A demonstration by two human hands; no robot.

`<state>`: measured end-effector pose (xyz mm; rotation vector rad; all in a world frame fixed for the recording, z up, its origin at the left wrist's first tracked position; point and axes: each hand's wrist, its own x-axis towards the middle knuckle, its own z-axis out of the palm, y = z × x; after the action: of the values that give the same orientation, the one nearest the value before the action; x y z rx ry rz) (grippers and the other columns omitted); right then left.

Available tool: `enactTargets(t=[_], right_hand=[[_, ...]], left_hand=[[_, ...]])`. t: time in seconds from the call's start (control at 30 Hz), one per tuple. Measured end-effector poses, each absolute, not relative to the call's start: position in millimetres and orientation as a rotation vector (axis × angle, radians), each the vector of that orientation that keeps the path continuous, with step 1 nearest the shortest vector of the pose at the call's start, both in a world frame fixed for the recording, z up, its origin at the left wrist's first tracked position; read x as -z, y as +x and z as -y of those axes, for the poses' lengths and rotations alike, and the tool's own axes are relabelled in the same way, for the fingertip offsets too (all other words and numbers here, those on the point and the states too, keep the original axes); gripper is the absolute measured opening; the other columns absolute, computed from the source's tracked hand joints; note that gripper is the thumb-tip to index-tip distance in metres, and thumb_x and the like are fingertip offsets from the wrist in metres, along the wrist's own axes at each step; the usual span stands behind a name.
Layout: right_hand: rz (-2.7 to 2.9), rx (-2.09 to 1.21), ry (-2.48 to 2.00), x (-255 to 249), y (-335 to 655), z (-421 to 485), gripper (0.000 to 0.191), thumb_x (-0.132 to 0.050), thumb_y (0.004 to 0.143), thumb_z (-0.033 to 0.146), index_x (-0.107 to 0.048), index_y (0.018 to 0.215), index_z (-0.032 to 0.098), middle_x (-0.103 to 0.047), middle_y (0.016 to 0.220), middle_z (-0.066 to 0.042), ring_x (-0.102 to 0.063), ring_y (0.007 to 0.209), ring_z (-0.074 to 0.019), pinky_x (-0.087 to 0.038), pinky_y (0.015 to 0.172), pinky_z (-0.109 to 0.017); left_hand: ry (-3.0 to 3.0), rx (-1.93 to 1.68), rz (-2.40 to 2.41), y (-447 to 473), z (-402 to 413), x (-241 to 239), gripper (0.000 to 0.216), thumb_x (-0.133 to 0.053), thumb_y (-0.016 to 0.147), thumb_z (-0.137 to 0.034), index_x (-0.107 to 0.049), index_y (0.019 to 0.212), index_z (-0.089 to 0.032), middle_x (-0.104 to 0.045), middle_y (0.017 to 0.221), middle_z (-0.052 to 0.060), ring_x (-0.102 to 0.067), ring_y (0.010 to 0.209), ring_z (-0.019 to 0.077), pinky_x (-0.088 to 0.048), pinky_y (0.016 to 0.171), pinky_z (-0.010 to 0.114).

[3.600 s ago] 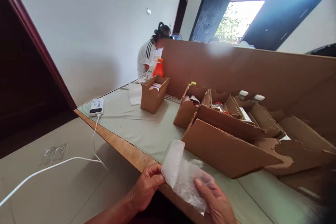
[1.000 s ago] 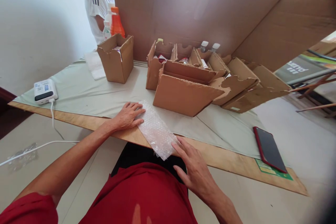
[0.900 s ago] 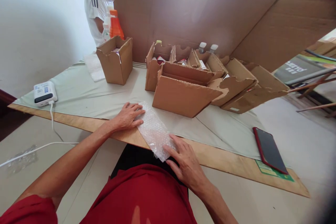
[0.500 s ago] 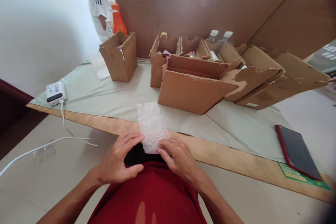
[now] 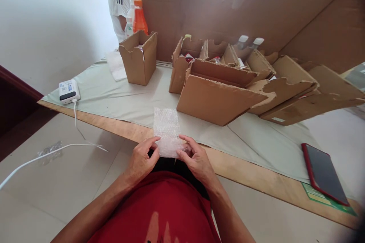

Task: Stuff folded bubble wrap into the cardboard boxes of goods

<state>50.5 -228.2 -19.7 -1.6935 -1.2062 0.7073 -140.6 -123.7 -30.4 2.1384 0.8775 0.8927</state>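
Note:
A clear bubble wrap bag point(image 5: 167, 127) lies over the table's front edge, its near end sticking out towards my body. My left hand point(image 5: 144, 155) pinches the bag's near left side between thumb and fingers. On the opposite side, my right hand point(image 5: 196, 159) grips the near right corner, thumb on top and fingers at the edge. Whether anything is inside the bag I cannot tell. Just beyond it stands a wide, slanted cardboard bin point(image 5: 215, 100).
Several more cardboard bins, one a separate box point(image 5: 137, 64), stand along the back. A white power bank point(image 5: 68, 92) with a cable sits at left. A red-cased phone point(image 5: 325, 172) lies at right. Behind the box are an orange bottle point(image 5: 139, 19) and a person point(image 5: 118, 3).
My left hand has closed from an open pose onto the bag's left side. My right hand has shifted slightly along the right edge. The view has turned a little left.

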Motion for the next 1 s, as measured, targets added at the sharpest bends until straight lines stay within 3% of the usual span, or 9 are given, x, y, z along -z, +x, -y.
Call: enactTargets(t=[0.13, 0.27, 0.37, 0.47, 0.57, 0.67, 0.77, 0.87, 1.0], right_hand=[[1.245, -0.532, -1.851, 23.0, 44.5, 217.0, 0.041, -0.059, 0.086, 0.029, -0.064, 0.126, 0.02, -0.068, 0.077, 0.0, -0.061, 0.067, -0.0172, -0.05, 0.068, -0.029], [1.31, -0.462, -1.946, 24.3, 43.6, 213.7, 0.044, -0.059, 0.086, 0.028, -0.064, 0.128, 0.021, -0.071, 0.078, -0.001, -0.063, 0.069, -0.0191, -0.049, 0.069, -0.03], [1.346, -0.406, -1.995, 25.7, 43.4, 210.6, 0.044, -0.058, 0.086, 0.027, -0.064, 0.129, 0.022, -0.072, 0.079, -0.001, -0.065, 0.069, -0.0196, -0.05, 0.07, -0.03], [1.376, -0.392, -1.999, 24.4, 43.3, 209.9, 0.042, -0.058, 0.087, 0.027, -0.064, 0.128, 0.021, -0.074, 0.082, -0.003, -0.067, 0.071, -0.02, -0.052, 0.07, -0.031], [1.411, -0.232, -1.915, 19.4, 44.5, 220.4, 0.039, -0.06, 0.09, 0.03, -0.064, 0.128, 0.021, -0.074, 0.106, -0.01, -0.07, 0.093, -0.0246, -0.056, 0.082, -0.037], [1.514, 0.054, -1.828, 13.9, 46.3, 238.3, 0.04, -0.062, 0.092, 0.029, -0.059, 0.132, 0.024, -0.063, 0.134, -0.015, -0.061, 0.121, -0.0304, -0.05, 0.099, -0.048], [1.771, 0.06, -1.758, 12.5, 46.7, 246.4, 0.045, -0.063, 0.091, 0.024, -0.057, 0.135, 0.026, -0.056, 0.145, -0.015, -0.054, 0.132, -0.0326, -0.047, 0.104, -0.053], [1.904, -0.073, -1.69, 16.5, 46.7, 237.3, 0.033, -0.058, 0.093, 0.019, -0.065, 0.125, 0.025, -0.068, 0.131, -0.012, -0.059, 0.128, -0.03, -0.048, 0.102, -0.051], [1.731, -0.227, -1.719, 20.8, 49.3, 217.5, 0.021, -0.054, 0.097, 0.021, -0.072, 0.109, 0.023, -0.078, 0.102, -0.008, -0.071, 0.1, -0.0249, -0.053, 0.092, -0.045]], left_hand=[[2.225, -0.958, -0.884, -142.8, 125.9, 29.9, 0.033, -0.054, 0.089, -0.014, -0.063, 0.12, -0.02, -0.073, 0.088, 0.003, -0.07, 0.075, 0.0167, -0.06, 0.072, 0.03], [2.412, -1.117, -0.827, -153.4, 130.4, 26.3, 0.035, -0.058, 0.091, -0.016, -0.059, 0.125, -0.021, -0.069, 0.11, 0.01, -0.068, 0.1, 0.0231, -0.058, 0.088, 0.039], [2.623, -1.022, -0.642, -157.7, 133.7, 25.6, 0.034, -0.063, 0.091, -0.018, -0.06, 0.124, -0.022, -0.066, 0.124, 0.013, -0.062, 0.115, 0.0283, -0.053, 0.098, 0.045], [2.709, -0.885, -0.595, -154.4, 132.3, 30.5, 0.026, -0.061, 0.092, -0.017, -0.063, 0.118, -0.021, -0.07, 0.118, 0.011, -0.062, 0.114, 0.0296, -0.052, 0.095, 0.045], [2.673, -0.888, -0.68, -148.9, 127.4, 36.8, 0.017, -0.056, 0.094, -0.013, -0.066, 0.106, -0.019, -0.072, 0.105, 0.01, -0.065, 0.102, 0.0267, -0.052, 0.086, 0.042], [2.587, -0.937, -0.681, -146.8, 123.6, 39.8, 0.015, -0.055, 0.094, -0.013, -0.067, 0.101, -0.019, -0.073, 0.1, 0.008, -0.065, 0.098, 0.0242, -0.051, 0.085, 0.04], [2.52, -0.961, -0.653, -147.6, 122.1, 38.7, 0.015, -0.056, 0.093, -0.013, -0.067, 0.099, -0.02, -0.073, 0.098, 0.007, -0.065, 0.098, 0.0232, -0.051, 0.087, 0.04], [2.476, -0.951, -0.653, -148.4, 119.9, 34.6, 0.014, -0.056, 0.092, -0.013, -0.068, 0.097, -0.02, -0.073, 0.097, 0.007, -0.065, 0.097, 0.0235, -0.052, 0.087, 0.04], [2.385, -0.874, -0.679, -146.5, 111.4, 29.1, 0.013, -0.056, 0.092, -0.017, -0.068, 0.093, -0.02, -0.073, 0.087, 0.005, -0.067, 0.086, 0.0208, -0.054, 0.08, 0.036]])
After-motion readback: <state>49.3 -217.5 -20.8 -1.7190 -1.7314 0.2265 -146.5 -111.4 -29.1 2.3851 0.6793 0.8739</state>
